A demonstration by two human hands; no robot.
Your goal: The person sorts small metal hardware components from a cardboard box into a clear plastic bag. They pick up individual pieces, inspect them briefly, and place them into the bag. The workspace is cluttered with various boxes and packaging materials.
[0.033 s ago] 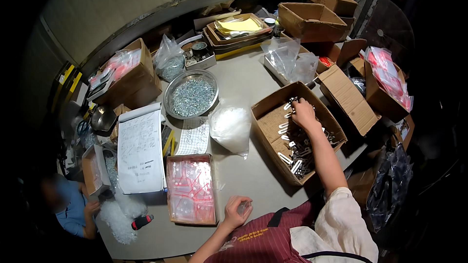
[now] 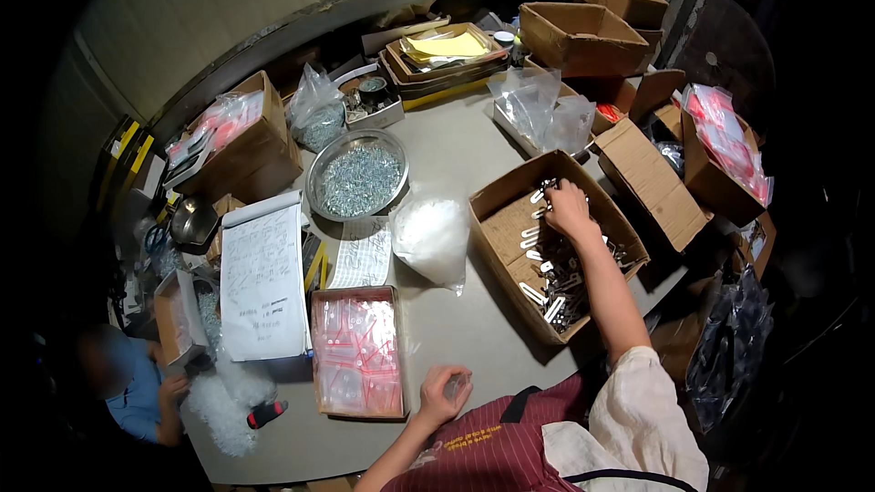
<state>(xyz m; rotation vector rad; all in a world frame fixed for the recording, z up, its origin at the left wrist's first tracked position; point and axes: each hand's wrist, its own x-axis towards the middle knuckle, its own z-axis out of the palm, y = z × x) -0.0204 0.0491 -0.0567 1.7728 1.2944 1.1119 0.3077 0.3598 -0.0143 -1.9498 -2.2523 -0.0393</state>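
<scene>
My right hand (image 2: 569, 209) reaches into an open cardboard box (image 2: 499, 218) at the right of the table. Its fingers are bent down among small slotted metal pieces (image 2: 550, 308), some white and some dark. What the fingertips grip is hidden. Near the table's front edge, my left hand (image 2: 443, 395) rests with its fingers curled into a ring. Something clear or greyish seems to show inside them, too faint to name. To the left of that hand stands a shallow box (image 2: 397, 405) of clear zip bags with red edges (image 2: 357, 346).
A metal bowl of screws (image 2: 357, 175) and a white plastic bag (image 2: 430, 235) stand mid-table. A clipboard of papers (image 2: 264, 282) lies left, beyond a red-black tool (image 2: 267, 414). Cardboard boxes (image 2: 583, 41) line the back. Another person (image 2: 146, 392) sits at the lower left.
</scene>
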